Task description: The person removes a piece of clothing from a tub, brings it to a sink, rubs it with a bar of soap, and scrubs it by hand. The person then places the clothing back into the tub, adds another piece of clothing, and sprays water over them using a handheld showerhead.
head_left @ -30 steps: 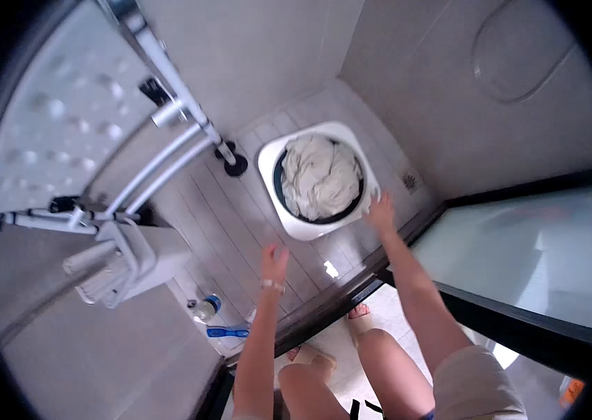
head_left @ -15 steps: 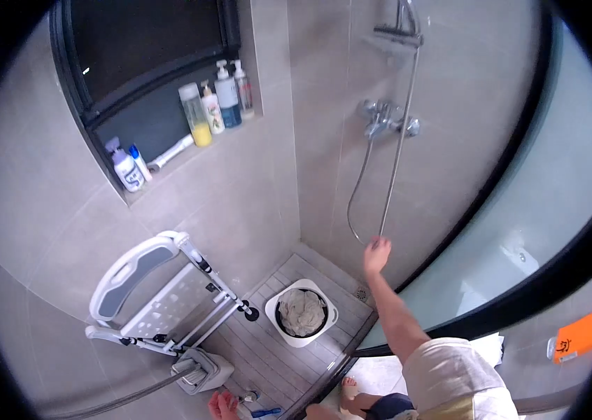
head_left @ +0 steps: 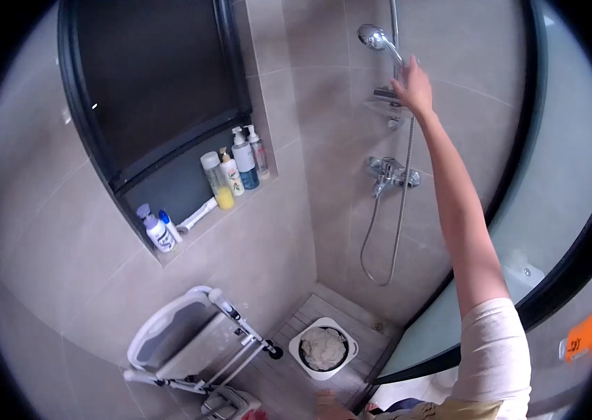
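Note:
My right hand (head_left: 415, 89) is raised at the handle of the chrome shower head (head_left: 371, 37), near its bar on the wall. The handle runs in between my thumb and fingers, and the fingertips are partly hidden. From there the metal hose (head_left: 404, 203) hangs in a loop below the chrome mixer tap (head_left: 390, 173). On the floor stands a white basin (head_left: 343, 329) with bunched light cloth (head_left: 323, 348) in it. At the bottom edge a blurred, skin-coloured shape, perhaps my left hand (head_left: 329, 404), shows below the basin; its fingers cannot be made out.
A folded white-and-grey shower chair (head_left: 198, 341) leans at the left wall. Several bottles (head_left: 243, 162) line the window ledge. A grey bin (head_left: 229, 404) is at the lower left. The dark-framed glass door (head_left: 555, 189) curves along the right, with an orange packet (head_left: 588, 332) beyond it.
My right hand has moved up from the bottom of the hose loop to the shower head handle. The view has tilted upward, bringing the shower head into sight.

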### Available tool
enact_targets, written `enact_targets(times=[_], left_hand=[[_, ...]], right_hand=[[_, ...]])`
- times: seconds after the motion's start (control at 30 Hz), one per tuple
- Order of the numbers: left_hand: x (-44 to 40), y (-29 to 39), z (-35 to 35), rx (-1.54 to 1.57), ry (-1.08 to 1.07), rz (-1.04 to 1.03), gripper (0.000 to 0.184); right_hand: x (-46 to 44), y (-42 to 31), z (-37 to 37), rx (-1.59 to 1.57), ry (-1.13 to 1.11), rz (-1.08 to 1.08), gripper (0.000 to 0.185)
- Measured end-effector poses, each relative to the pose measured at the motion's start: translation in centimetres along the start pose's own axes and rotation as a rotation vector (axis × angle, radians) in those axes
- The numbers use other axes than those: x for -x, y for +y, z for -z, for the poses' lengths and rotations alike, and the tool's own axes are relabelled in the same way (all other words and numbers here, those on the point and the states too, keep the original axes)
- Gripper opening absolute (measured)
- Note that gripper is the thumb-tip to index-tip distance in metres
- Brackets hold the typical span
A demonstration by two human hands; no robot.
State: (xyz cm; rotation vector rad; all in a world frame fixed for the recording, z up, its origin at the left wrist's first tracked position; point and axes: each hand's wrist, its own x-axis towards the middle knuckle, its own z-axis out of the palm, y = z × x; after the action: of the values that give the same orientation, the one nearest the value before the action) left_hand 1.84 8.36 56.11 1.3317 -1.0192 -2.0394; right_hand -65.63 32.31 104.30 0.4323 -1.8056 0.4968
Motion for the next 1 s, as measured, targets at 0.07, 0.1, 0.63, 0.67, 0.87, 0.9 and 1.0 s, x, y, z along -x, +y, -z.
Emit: enact_targets(times=[0.07,0.1,0.63,0.67,0.87,0.9,1.0], left_hand=[[-6.6,-0.1,-1.9,0.156,-0.013,-0.127,0.018],[-7.8,1.7,-3.7,0.111,-0.030,-0.151,0.019],[-7.6,15.8,-35.1,0.018,-0.912,-0.268,0.031],[-6.7,16.0,-37.2,0.097,-0.990,-0.265,0.038],[-10.1,10.6,-42.4,0.555,-0.957,0.409,0.061],[-11.4,8.3,-42.4,0.455,-0.800,0.401,0.062],[-15.0,3.0,-40.6,0.314,-0.549,0.431,0.056]], right_hand=[[-1.1,0.2,0.1,0.118,-0.244,-0.093,0.056],[-1.5,0.7,0.1,0.119,-0.277,-0.079,0.052],[8.7,-13.5,7.1,-0.211,-0.193,0.054,0.039],[13.6,-15.3,7.2,-0.296,-0.281,-0.021,0.040],[39.7,-18.2,6.5,-0.405,-0.792,-0.180,0.046],[41.6,-17.7,6.5,-0.499,-0.872,-0.211,0.040],[38.0,-13.8,5.6,-0.294,-0.979,-0.144,0.038]])
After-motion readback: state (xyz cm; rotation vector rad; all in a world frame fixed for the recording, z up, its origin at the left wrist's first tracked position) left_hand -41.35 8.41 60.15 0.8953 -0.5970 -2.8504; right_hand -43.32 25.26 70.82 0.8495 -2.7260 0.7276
